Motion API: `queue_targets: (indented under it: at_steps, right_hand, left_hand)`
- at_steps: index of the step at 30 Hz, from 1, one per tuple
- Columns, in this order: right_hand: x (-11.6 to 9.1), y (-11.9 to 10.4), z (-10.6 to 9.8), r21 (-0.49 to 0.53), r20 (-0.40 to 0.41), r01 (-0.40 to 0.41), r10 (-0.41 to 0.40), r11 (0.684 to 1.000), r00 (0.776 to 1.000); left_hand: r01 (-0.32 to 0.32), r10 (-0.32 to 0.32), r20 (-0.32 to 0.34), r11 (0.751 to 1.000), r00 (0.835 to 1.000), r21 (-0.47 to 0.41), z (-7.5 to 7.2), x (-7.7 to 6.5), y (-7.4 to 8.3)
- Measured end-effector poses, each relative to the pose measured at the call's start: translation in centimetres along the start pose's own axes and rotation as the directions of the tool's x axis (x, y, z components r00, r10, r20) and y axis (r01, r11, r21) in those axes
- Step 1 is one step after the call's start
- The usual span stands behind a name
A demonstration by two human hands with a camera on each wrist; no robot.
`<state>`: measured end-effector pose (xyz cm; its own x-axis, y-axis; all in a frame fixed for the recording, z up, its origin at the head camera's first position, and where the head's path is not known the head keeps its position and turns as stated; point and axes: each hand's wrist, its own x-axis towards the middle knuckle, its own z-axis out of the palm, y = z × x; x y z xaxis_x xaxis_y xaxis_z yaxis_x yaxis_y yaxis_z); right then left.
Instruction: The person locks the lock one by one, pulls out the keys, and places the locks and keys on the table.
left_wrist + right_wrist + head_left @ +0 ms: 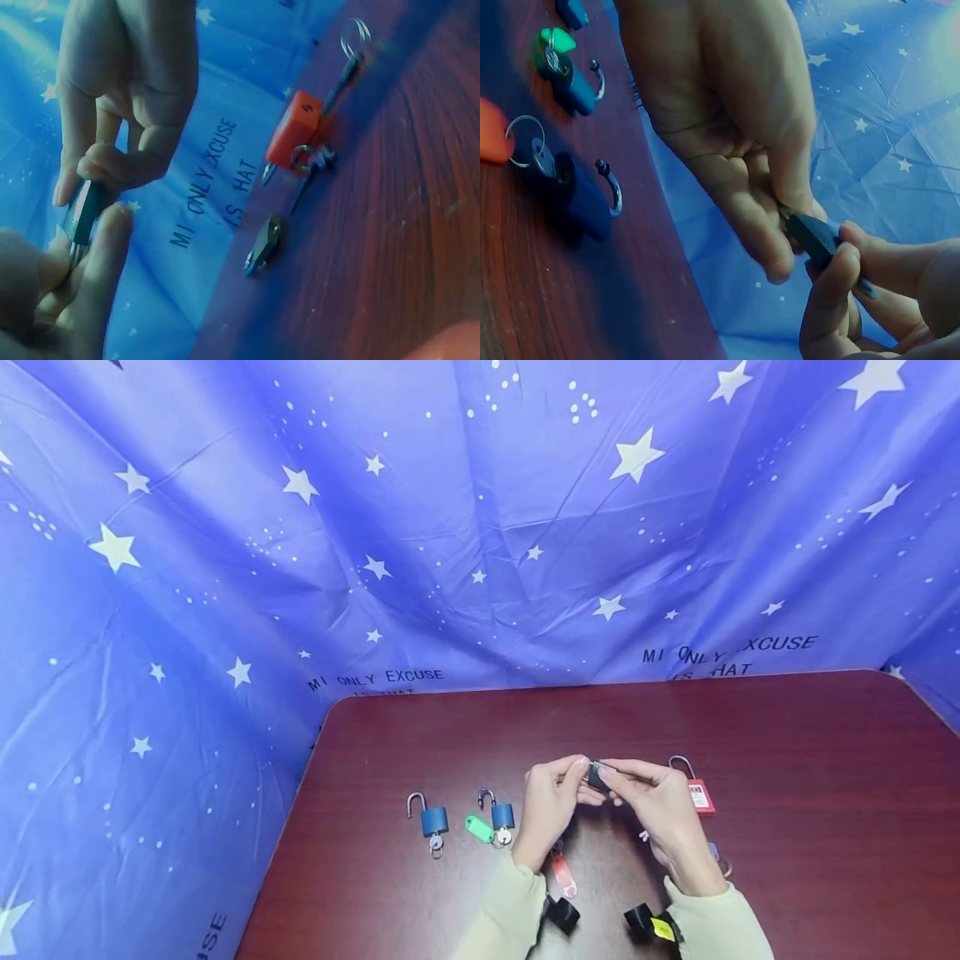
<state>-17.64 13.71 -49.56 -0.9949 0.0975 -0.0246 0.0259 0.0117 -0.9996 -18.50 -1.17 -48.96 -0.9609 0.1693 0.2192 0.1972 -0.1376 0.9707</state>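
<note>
Both hands are raised over the table around one small dark padlock (597, 776). My left hand (551, 802) pinches it at the shackle end, where metal shows between finger and thumb in the left wrist view. Thumb and fingers of my right hand (660, 802) pinch the other end of the body (814, 240). Fingers cover much of the padlock, so I cannot tell whether a key sits in it. Below the hands lies a blue padlock (581, 199) with its shackle open and a key ring with a red tag (564, 877).
Left on the table lie two blue padlocks, one with a key (434, 820) and one (502, 815) beside a green tag (479, 828). Right of the hands is a red padlock (701, 796). Another dark padlock (268, 240) lies near it. A starry blue curtain (480, 527) hangs behind.
</note>
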Motion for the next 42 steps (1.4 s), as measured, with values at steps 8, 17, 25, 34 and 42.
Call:
queue_targets:
  at_steps: [8, 17, 25, 34, 42]
  right_hand:
    - [1.6, 1.9, -0.7, 0.061, 0.068, -0.041, 0.037, 0.997, 0.997]
    - [1.4, 1.7, -2.3, 0.062, 0.211, -0.061, 0.046, 0.996, 0.976]
    - [-1.5, -3.5, -1.8, -0.231, 0.199, 0.011, 0.036, 0.973, 0.979]
    - [-1.6, -3.5, -1.3, -0.318, 0.197, -0.06, 0.128, 0.946, 0.972]
    - [-1.5, -3.4, -1.2, -0.327, 0.179, -0.073, 0.138, 0.942, 0.974]
  left_hand:
    - [-0.033, 0.033, 0.002, 0.999, 0.999, -0.028, -0.3, 0.5, 0.9]
    - [-0.005, 0.005, -0.015, 1.0, 1.0, 0.019, -0.7, 1.0, 1.2]
    - [0.066, -0.065, -0.034, 0.998, 0.997, 0.023, -1.1, 1.1, 1.4]
    - [0.156, -0.162, 0.064, 0.984, 0.985, 0.084, -1.4, 0.6, 1.5]
    - [0.126, -0.135, 0.062, 0.984, 0.989, 0.125, -1.3, 0.5, 1.3]
